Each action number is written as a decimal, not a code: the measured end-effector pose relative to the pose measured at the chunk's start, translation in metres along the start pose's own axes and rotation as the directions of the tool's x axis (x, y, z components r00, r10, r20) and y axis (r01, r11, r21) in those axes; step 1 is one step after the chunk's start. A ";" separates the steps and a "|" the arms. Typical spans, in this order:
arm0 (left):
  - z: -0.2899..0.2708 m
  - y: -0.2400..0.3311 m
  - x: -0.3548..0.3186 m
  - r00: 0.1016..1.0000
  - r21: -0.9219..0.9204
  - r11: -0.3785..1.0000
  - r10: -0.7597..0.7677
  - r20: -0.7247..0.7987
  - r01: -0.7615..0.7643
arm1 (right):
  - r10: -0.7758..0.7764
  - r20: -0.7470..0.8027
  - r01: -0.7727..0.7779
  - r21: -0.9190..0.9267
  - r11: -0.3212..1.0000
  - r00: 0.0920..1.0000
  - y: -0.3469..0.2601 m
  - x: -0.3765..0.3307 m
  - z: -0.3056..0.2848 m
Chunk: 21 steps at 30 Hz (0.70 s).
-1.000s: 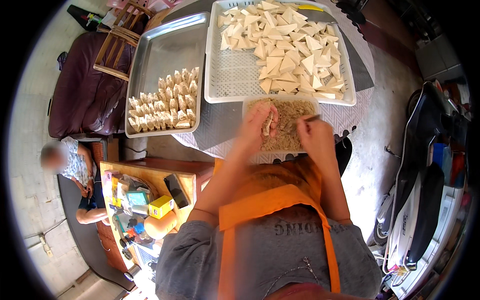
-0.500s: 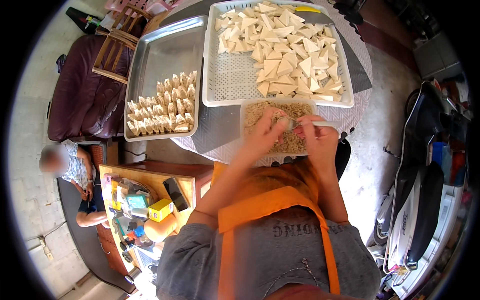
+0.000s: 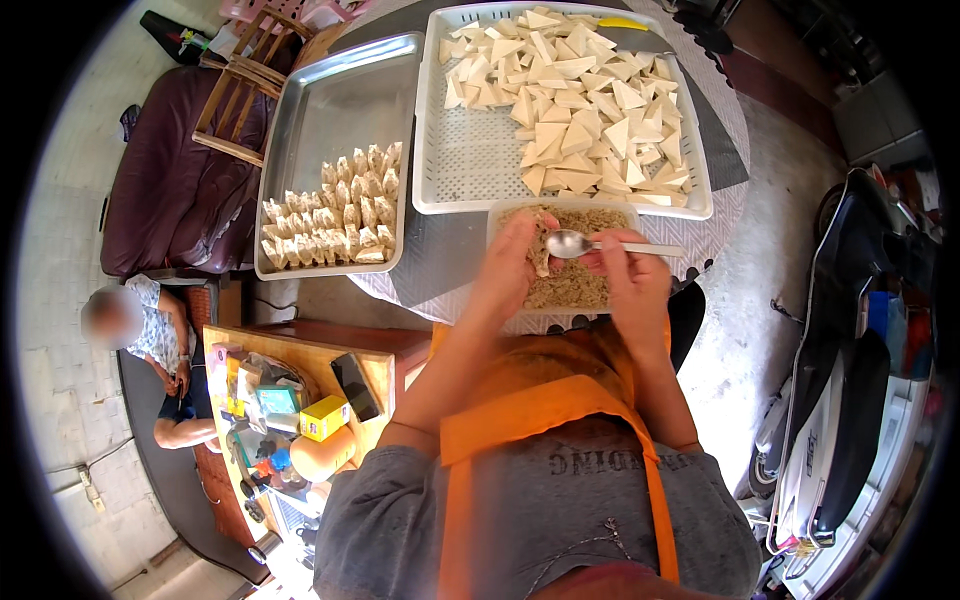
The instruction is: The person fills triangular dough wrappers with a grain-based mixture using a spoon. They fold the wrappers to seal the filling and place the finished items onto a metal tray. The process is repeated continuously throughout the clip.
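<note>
My left hand is closed on a small pale tofu piece with filling on it, partly hidden by the fingers. My right hand grips a metal spoon by its handle; the bowl points left, close beside the piece. Both hands are over a pale rectangular tub of crumbly brown minced filling. Beyond it, a white perforated tray bears a heap of cut tofu triangles. To the left, a metal tray holds rows of filled tofu pieces.
A yellow-handled knife lies at the white tray's far edge. Left of me is a wooden table with a phone and a yellow box. A person sits at far left. A scooter stands to the right.
The spoon has come a little away from the tofu piece, and its bowl now shows plainly. My left hand has shifted slightly left. The whole view has moved a little.
</note>
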<state>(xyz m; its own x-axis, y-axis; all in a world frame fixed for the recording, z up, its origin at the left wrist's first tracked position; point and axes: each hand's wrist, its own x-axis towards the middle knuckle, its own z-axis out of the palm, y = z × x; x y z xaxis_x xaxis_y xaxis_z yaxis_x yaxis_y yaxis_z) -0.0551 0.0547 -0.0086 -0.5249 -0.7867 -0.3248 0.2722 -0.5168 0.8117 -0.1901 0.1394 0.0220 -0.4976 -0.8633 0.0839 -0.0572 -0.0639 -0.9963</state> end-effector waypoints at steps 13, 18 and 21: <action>-0.008 0.001 0.001 0.967 0.267 0.932 0.219 0.127 -0.247 | 0.061 0.077 -0.070 0.117 0.991 0.995 0.003 0.016 0.021; -0.004 -0.006 0.006 0.950 0.154 0.938 0.310 0.033 -0.311 | 0.109 0.099 -0.119 0.094 0.988 0.989 0.023 0.002 0.011; 0.006 0.004 0.000 0.980 0.031 0.980 0.196 -0.040 -0.195 | 0.109 0.011 -0.109 0.191 0.975 0.994 0.020 0.002 -0.006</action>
<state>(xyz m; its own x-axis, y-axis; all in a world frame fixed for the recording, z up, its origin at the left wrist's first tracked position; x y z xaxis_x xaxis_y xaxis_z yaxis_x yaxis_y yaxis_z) -0.0594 0.0544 -0.0021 -0.4283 -0.8858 -0.1785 0.3443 -0.3426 0.8741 -0.1974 0.1397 0.0025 -0.4910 -0.8708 -0.0256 0.1643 -0.0637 -0.9844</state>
